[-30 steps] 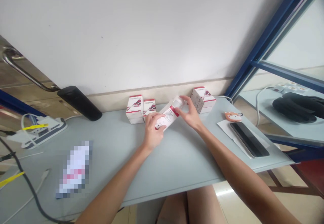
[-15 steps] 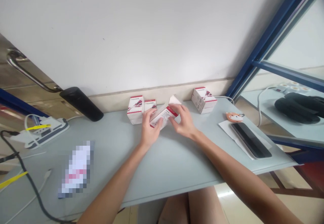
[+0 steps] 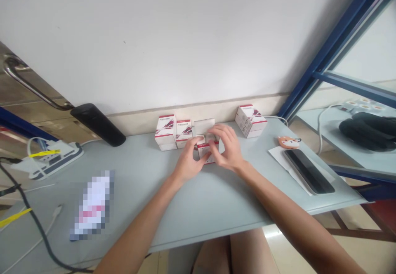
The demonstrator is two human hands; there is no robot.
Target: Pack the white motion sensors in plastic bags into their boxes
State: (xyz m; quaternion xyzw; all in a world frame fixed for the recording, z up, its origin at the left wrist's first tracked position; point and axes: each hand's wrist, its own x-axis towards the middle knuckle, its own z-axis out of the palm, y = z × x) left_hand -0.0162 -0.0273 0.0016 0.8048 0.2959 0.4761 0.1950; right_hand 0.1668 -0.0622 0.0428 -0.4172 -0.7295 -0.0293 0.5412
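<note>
A small white-and-red cardboard box (image 3: 203, 152) stands upright on the grey table, its lid flap (image 3: 204, 124) raised at the back. My left hand (image 3: 186, 161) grips the box's left side, with the thumb across the printed front. On the other side, my right hand (image 3: 229, 148) closes around the top right of the box, fingers curled over the opening. Those fingers hide what is inside. Just left of this box stand a matching small box (image 3: 184, 132) and a stack of similar boxes (image 3: 165, 133).
More red-and-white boxes (image 3: 250, 121) stand by the wall at right. A phone (image 3: 309, 171) lies on white paper beside an orange animal-faced item (image 3: 288, 142). Leftward are a black cylinder (image 3: 98, 124), a power strip (image 3: 58, 160), cables and a blurred-out packet (image 3: 93, 206).
The box between my hands has gone from tilted to upright on the table, its flap now at the back. My right fingers have moved over its opening.
</note>
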